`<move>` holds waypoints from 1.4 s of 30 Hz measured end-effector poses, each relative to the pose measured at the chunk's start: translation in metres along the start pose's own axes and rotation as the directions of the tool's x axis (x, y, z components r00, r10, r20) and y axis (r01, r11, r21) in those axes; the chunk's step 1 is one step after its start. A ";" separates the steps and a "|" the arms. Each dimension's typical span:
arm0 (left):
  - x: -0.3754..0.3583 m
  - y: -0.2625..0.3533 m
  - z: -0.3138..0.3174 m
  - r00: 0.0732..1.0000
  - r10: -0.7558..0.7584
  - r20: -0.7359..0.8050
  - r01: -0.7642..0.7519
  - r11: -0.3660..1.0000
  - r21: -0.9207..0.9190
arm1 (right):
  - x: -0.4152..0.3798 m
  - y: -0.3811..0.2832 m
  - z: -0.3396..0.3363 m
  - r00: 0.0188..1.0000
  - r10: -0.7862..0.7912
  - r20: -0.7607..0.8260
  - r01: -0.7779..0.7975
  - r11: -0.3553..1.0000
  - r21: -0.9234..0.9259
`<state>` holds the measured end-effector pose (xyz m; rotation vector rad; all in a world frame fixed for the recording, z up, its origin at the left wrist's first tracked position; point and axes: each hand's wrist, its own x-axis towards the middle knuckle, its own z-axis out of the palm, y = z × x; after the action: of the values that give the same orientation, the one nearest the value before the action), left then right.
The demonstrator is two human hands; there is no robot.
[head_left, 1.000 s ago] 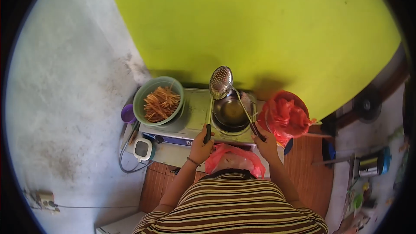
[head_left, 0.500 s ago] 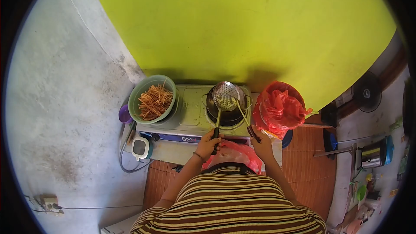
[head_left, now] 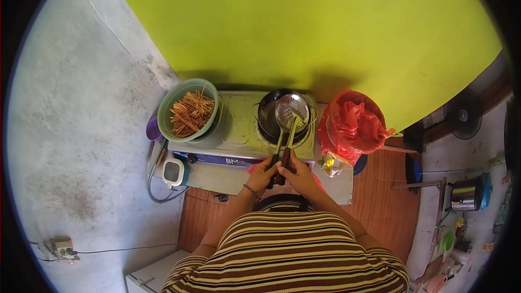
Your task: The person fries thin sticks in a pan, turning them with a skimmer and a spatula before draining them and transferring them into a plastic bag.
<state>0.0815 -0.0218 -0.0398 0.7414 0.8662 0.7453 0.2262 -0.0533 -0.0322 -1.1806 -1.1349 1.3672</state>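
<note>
At twelve o'clock from the wearer in the head view, a dark, round metal wok [head_left: 266, 113] sat on a silver metal stove [head_left: 236, 116]. The left hand [head_left: 262, 173] gripped a black-handled, round perforated metal skimmer [head_left: 287, 106], its head over the wok. Just beside, the right hand [head_left: 298, 174] was closed round a brown-handled, slender metal utensil [head_left: 293, 131]; its far end overlapped the skimmer. A pale-green round bowl [head_left: 166, 116] of thin brown sticks [head_left: 191, 115] stood at the wok's nine o'clock.

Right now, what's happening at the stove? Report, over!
Left hand gripping skimmer. Right hand gripping second utensil. Skimmer head over the pan, hiding part of it. Over.
</note>
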 end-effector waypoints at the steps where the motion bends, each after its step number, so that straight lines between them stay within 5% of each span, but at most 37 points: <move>1: -0.003 0.004 0.000 1.000 0.000 -0.015 0.000 1.000 0.011 | -0.002 0.003 0.000 0.999 0.032 -0.007 -0.031 0.999 0.020; 4: -0.008 0.008 -0.006 1.000 -0.022 0.019 0.021 1.000 0.015 | -0.005 -0.002 0.000 1.000 0.025 -0.015 -0.028 0.975 -0.219; 5: -0.012 0.012 -0.007 0.998 -0.051 0.033 0.050 0.999 0.012 | -0.007 -0.010 0.002 0.992 0.125 -0.021 -0.127 0.982 -0.143; 8: -0.014 0.012 -0.015 0.996 -0.066 0.051 0.065 0.998 0.022 | -0.002 -0.011 -0.001 0.999 -0.026 0.025 0.033 0.941 -0.337; 11: -0.018 0.009 -0.017 0.998 -0.050 0.025 0.051 0.997 -0.062 | -0.001 -0.013 -0.007 0.997 0.044 0.056 -0.024 0.948 -0.317; 14: -0.023 0.009 -0.028 0.998 -0.059 0.021 0.061 0.993 -0.101 | 0.013 0.022 -0.022 0.990 0.142 0.001 -0.142 0.990 -0.025; 17: -0.027 0.010 -0.037 0.996 -0.088 0.007 0.088 0.989 -0.119 | 0.020 0.070 -0.033 0.985 0.022 -0.172 -0.055 0.980 -0.189; 20: -0.029 0.007 -0.040 0.994 -0.105 -0.011 0.103 0.987 -0.121 | 0.021 0.070 -0.026 0.972 0.233 0.023 -0.175 0.790 -0.588; 23: -0.030 0.007 -0.042 0.992 -0.122 0.015 0.123 0.985 -0.125 | 0.029 0.124 -0.020 0.925 0.200 0.324 0.124 0.646 -0.754; 26: -0.031 0.007 -0.039 0.991 -0.132 0.032 0.135 0.983 -0.126 | 0.030 0.144 -0.009 0.909 0.361 0.210 0.077 0.350 -0.934; 29: -0.032 0.012 -0.035 0.991 -0.128 0.042 0.133 0.983 -0.129 | 0.028 0.140 -0.001 0.912 0.381 0.152 0.066 0.230 -0.971; 32: -0.034 0.016 -0.033 0.990 -0.138 0.036 0.141 0.982 -0.123 | 0.026 0.152 -0.001 0.874 0.422 0.240 0.189 0.160 -0.969; 42: -0.036 0.020 -0.039 0.985 -0.163 0.047 0.168 0.979 -0.116 | 0.023 0.125 -0.002 0.924 0.327 0.197 0.148 0.169 -0.974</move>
<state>0.0274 -0.0303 -0.0270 0.5677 0.8310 0.6273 0.2151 -0.0431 -0.1587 -1.9570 -2.5238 0.7788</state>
